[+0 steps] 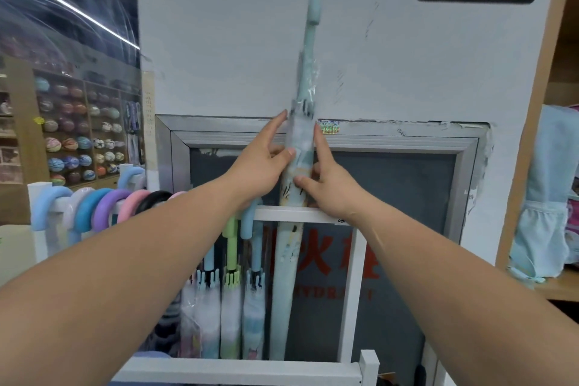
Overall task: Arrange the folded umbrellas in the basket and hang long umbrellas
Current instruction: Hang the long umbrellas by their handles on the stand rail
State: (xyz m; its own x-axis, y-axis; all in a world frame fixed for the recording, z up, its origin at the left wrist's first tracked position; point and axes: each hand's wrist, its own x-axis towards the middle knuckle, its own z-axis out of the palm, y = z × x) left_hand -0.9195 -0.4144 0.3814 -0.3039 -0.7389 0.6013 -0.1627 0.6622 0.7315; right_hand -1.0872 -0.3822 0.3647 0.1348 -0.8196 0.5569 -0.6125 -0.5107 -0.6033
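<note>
Person holds a long pale-green umbrella nearly upright against the far wall, handle end up, tip down inside the white rack. The umbrella passes behind the rack's top rail, so the rail works as a stop and keeps the shaft from tipping toward the person.

Left hand: grip is loose, thumb across the front of the canopy, fingers extended up along its left side. It looks more like steadying than clamping. Right hand: thumb pressed on the canopy front just below the left hand's, index finger pointing up the right side, other fingers curled at the fabric. Both grips are on the umbrella, neither clenched. Two hands on opposite sides likely means the person is centring it or smoothing its plastic sleeve, which is blurred.

Its handle looks straight-ish through the blur; cannot tell if it has a hook. If not, that would explain standing it in the rack.

Hooked umbrellas already hang from the rail just left of it, canopies down, and a row of pastel hooked handles sits further left on the same rail. Hooks over the rail keep them sorted and off the floor.

No basket of folded umbrellas is in view. Judging by this, the long-umbrella part is in hand.
</note>
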